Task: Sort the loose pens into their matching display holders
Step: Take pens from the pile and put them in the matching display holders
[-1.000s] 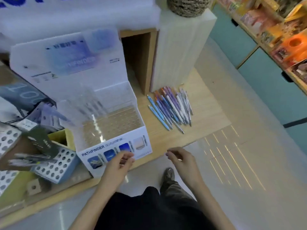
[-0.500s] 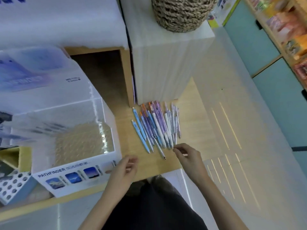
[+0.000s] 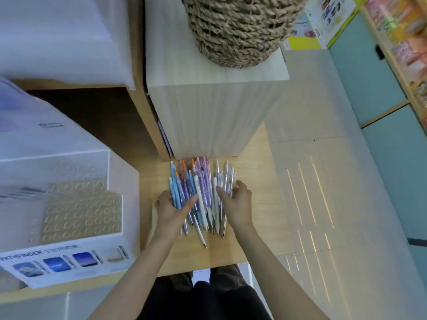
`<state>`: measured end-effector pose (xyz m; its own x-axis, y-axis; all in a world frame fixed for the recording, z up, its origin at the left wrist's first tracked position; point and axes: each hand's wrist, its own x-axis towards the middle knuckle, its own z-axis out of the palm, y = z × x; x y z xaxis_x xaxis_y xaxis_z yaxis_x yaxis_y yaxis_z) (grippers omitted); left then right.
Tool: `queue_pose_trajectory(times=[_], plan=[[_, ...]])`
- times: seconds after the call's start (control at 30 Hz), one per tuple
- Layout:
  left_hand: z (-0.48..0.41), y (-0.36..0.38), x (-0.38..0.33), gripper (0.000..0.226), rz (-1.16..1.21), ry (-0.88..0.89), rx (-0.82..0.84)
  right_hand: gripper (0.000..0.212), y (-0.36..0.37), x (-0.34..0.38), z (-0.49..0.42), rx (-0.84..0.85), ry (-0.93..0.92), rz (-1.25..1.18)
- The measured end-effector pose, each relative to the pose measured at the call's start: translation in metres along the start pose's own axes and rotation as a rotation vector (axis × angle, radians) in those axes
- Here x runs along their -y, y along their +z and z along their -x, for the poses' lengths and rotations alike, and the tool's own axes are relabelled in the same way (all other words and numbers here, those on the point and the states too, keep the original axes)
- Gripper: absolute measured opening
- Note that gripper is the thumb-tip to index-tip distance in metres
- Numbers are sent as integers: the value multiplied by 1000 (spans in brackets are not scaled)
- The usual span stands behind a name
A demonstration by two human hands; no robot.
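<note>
pens (image 3: 201, 195): loose pile on wood shelf (image 3: 261, 204), just in front of white block (image 3: 208, 116) | L hand (image 3: 172, 210) curled round pile's left side, thumb over blue ones | R hand (image 3: 236, 204) grips clear ones at right side | PATHFINDER holder (image 3: 69, 257) left of block | rope basket (image 3: 238, 31) atop block

Two hands (image 3: 172, 210) (image 3: 238, 207), one pen pile (image 3: 203, 192), one display holder (image 3: 69, 262), one basket (image 3: 238, 31).
</note>
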<state>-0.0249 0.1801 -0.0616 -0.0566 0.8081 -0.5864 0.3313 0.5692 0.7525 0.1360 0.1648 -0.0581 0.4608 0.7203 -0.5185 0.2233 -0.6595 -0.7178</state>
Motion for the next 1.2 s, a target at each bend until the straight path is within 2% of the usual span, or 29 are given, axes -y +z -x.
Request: queue_pose_trajectory(times=[0.07,0.2,0.3,0.37,0.53,0.73,0.93,1.07,1.2], plan=[[-4,8,-9,47,53,12,23,76,6,7,-1,72,22,-126],[-12,16,-13,49,11,37,-8,40,11,13,-3,161,-61,-159],[-14,19,-11,34,17,74,3,30,9,12,-9,212,-68,-147],[-14,20,-11,24,-9,113,14,28,8,9,-13,260,-52,-148],[-16,14,-8,20,-3,108,51,32,9,4,-16,294,3,-207],[-23,12,-6,34,55,23,38,45,13,3,-15,266,46,-268],[-25,11,-5,16,141,-19,-25,19,16,3,-16,221,20,-285],[-26,7,-3,11,164,-39,-92,13,12,0,-18,166,-30,-261],[-23,4,-1,12,123,-4,-73,13,5,-2,-22,160,-104,-156]])
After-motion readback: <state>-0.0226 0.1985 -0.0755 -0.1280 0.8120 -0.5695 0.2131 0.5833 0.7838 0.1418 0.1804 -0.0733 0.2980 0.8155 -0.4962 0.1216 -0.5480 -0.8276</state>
